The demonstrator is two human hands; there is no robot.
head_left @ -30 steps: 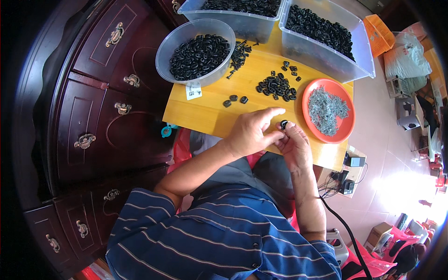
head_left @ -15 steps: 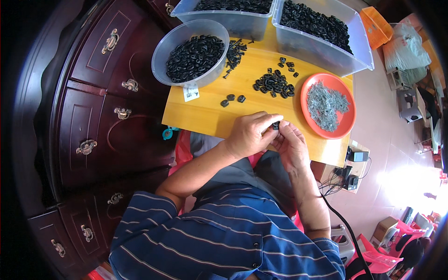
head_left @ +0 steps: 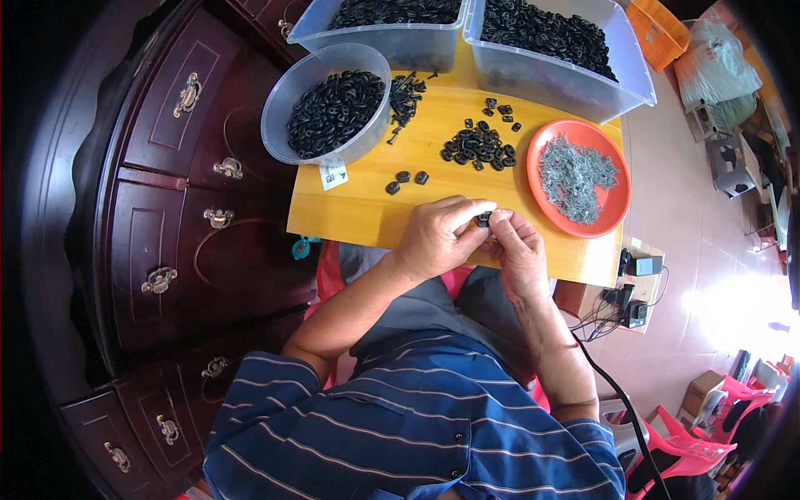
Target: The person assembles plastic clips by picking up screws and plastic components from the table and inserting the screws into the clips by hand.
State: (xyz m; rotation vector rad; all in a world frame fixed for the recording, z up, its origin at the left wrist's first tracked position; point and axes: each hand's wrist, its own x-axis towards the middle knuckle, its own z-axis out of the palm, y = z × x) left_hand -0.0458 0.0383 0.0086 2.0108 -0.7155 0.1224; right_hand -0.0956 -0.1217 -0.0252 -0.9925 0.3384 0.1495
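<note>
Above the near edge of the yellow table (head_left: 350, 204), my left hand (head_left: 435, 237) and my right hand (head_left: 518, 246) meet around one small black plastic piece (head_left: 483, 219). Thumb and fingers of both hands are closed on it, and most of it is hidden by the fingertips. A loose pile of similar black oval pieces (head_left: 479, 146) lies just beyond my hands. A few more black pieces (head_left: 404, 177) sit to the left. Right of the pile stands a red-orange plate (head_left: 536, 190) holding many thin silvery metal pins (head_left: 571, 179).
A round clear tub (head_left: 275, 137) of black pieces stands at the left, black screw-like parts (head_left: 404, 100) beside it. Two large clear bins (head_left: 375, 48) of black parts line the far side. Dark wooden drawers (head_left: 158, 233) flank the left; cables and adapters (head_left: 629, 304) lie lower right.
The view has shifted slightly, so the table and containers sit a little differently in the picture. Both hands still hold the black piece together, with only slight finger movement.
</note>
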